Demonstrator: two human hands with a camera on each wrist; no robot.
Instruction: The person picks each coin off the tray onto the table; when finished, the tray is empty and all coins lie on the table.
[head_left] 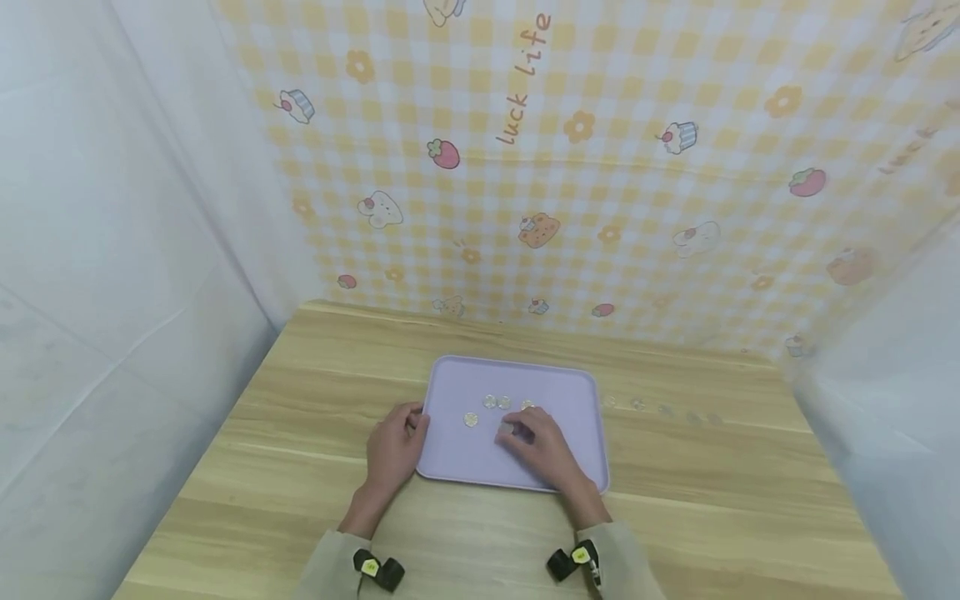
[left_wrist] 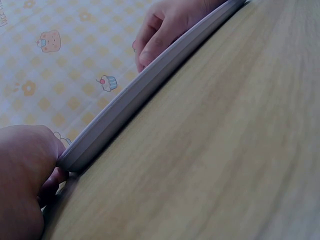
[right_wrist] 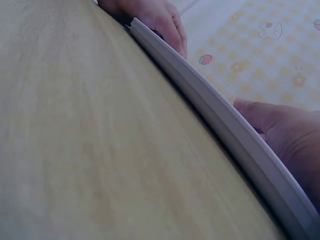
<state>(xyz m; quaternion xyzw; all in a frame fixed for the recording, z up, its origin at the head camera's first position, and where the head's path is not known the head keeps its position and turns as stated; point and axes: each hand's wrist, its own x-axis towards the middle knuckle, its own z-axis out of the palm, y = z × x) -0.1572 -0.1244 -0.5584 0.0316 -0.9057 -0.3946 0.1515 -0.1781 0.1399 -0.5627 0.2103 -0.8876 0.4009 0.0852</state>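
Observation:
A lilac rectangular tray [head_left: 450, 462] lies on the wooden table, with several silvery coins on it, among them a coin [head_left: 471, 419] at the left and a touching pair [head_left: 497, 402] near the middle. My left hand [head_left: 394, 446] grips the tray's left edge, thumb at the rim and fingers around the side. Over the tray, my right hand [head_left: 546, 450] pinches a coin [head_left: 507, 428] between thumb and fingertips. Another coin [head_left: 528, 405] shows just behind those fingers. In the right wrist view the tray wall [right_wrist: 220, 120] hides the fingertips.
To the right of the tray, several coins [head_left: 665, 410] lie in a row on the wooden table [head_left: 712, 483]. A yellow checked cloth [head_left: 570, 183] hangs behind the table. White sheeting [head_left: 150, 317] closes off the left side, and more hangs at the right.

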